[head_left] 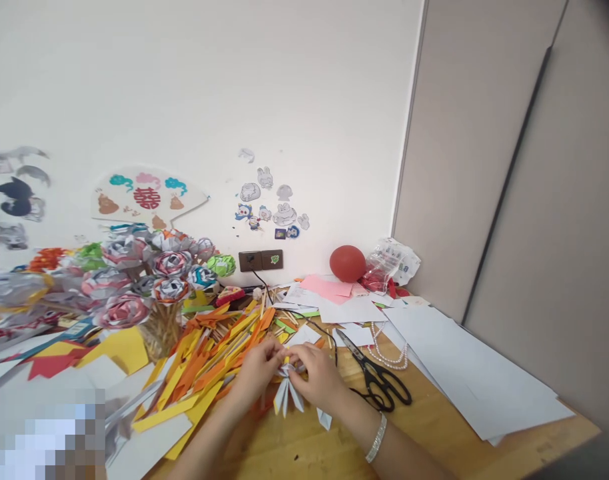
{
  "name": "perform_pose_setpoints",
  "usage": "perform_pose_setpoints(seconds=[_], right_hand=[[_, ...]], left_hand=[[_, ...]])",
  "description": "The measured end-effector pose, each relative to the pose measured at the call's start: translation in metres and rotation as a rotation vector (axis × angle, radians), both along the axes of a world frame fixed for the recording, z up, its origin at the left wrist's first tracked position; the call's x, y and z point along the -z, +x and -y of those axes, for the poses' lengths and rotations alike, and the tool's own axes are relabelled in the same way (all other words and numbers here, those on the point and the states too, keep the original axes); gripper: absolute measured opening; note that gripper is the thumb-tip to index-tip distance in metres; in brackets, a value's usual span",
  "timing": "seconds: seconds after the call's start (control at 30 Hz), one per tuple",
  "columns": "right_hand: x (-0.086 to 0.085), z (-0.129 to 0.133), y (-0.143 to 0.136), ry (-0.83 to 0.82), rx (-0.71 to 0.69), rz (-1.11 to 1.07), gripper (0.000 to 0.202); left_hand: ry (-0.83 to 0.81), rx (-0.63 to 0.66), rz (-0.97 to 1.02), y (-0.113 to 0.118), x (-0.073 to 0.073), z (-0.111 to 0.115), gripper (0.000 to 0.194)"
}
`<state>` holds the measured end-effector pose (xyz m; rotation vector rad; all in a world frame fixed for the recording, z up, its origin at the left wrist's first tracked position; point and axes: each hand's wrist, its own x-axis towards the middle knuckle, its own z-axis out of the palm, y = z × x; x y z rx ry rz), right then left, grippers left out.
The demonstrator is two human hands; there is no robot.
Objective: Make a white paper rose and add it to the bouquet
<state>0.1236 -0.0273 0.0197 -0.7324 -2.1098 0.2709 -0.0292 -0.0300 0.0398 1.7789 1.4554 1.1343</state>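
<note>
Near the middle of the wooden table (264, 447), my left hand (259, 365) and my right hand (315, 375) meet over a folded paper piece (286, 396). Its pale, narrow petals fan downward below the fingers, with yellow at the pinched top. Both hands are closed on it, fingertips together; the exact grip is partly hidden. A small folded white paper (324, 419) lies just below my right wrist. Black-handled scissors (375, 379) rest to the right of that hand, blades pointing away from me. Yellow and orange paper strips (204, 353) are heaped beside my left hand.
Paper flowers (124, 310) stand bunched at the left. White sheets (464, 360) cover the right side. At the back are a red balloon (348, 264), pink paper (326, 288) and a plastic bag (392, 263). A bead string (389, 360) lies by the scissors.
</note>
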Motion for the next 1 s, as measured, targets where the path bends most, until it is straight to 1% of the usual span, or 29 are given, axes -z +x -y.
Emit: perform_pose_setpoints(seconds=[0.03,0.17,0.3,0.37,0.43,0.5,0.57,0.67,0.73,0.8,0.87,1.0], right_hand=[[0.002,0.000,-0.001,-0.025,0.017,0.004,0.026],[0.007,-0.002,-0.004,-0.071,0.035,0.046,0.014],[0.008,-0.005,-0.005,-0.087,0.045,0.041,0.012],[0.008,-0.006,-0.005,-0.067,0.055,0.059,0.013],[0.007,-0.006,-0.005,-0.014,0.051,0.086,0.014],[0.007,-0.007,-0.004,0.042,0.030,0.097,0.015],[0.006,-0.007,-0.003,0.047,-0.001,0.080,0.015],[0.004,-0.007,-0.001,-0.075,-0.018,0.032,0.021],[0.002,-0.006,0.000,-0.181,-0.009,-0.002,0.025],[-0.001,-0.006,0.000,-0.254,0.000,-0.033,0.027],[-0.003,-0.005,0.000,-0.280,-0.021,-0.045,0.030],[-0.006,-0.004,0.000,-0.274,-0.062,-0.042,0.037]], left_hand=[[-0.007,-0.010,0.004,0.001,0.001,0.000,0.020],[-0.023,-0.071,-0.026,0.005,0.006,0.001,0.019],[-0.025,-0.093,-0.028,0.006,0.012,-0.001,0.020],[-0.027,-0.089,-0.023,0.006,0.015,-0.002,0.021],[-0.026,-0.084,-0.019,0.006,0.016,-0.004,0.021],[-0.023,-0.082,-0.018,0.005,0.017,-0.004,0.020],[-0.021,-0.082,-0.016,0.004,0.016,-0.004,0.020],[-0.014,-0.076,-0.007,0.003,0.012,-0.002,0.020],[-0.012,-0.064,0.001,0.003,0.010,-0.001,0.020],[-0.014,-0.051,0.005,0.003,0.007,0.000,0.020],[-0.015,-0.041,0.005,0.003,0.006,0.000,0.021],[-0.009,-0.027,0.008,0.003,0.004,0.001,0.024]])
